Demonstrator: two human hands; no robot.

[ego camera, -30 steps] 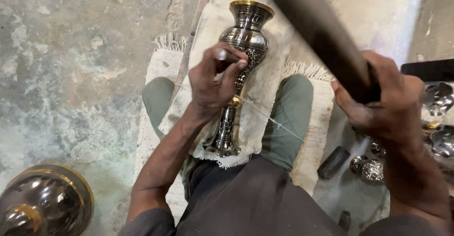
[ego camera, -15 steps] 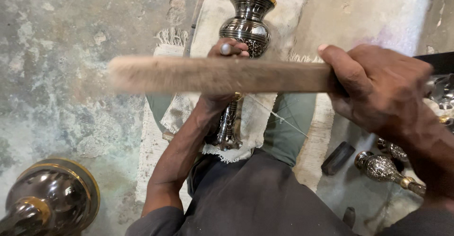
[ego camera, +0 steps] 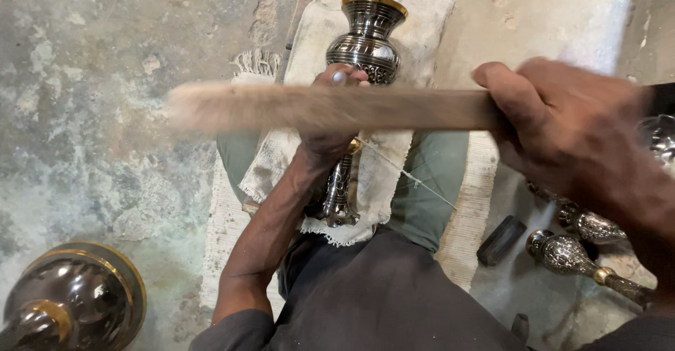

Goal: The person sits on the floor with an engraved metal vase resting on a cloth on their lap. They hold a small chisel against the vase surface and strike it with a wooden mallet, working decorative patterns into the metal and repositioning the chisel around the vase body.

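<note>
A big round shiny pot [ego camera: 70,302] sits on the floor at the far left. The left hand [ego camera: 330,115] has its grip shut around the neck of a tall silver vase [ego camera: 362,48], which lies on a white cloth [ego camera: 383,175] across the person's lap. The right hand [ego camera: 569,122] has its grip closed on a blurry wooden stick [ego camera: 337,108] held crosswise over the vase. Small silver pieces [ego camera: 580,242] lie at the right.

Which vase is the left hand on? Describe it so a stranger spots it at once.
Start at the pale cloth spread over the person's lap. The vase lies lengthwise along it, gripped at the neck by the left hand. Unlike the smaller vases on the floor at right, it has a gold rim and lies on cloth.
</note>
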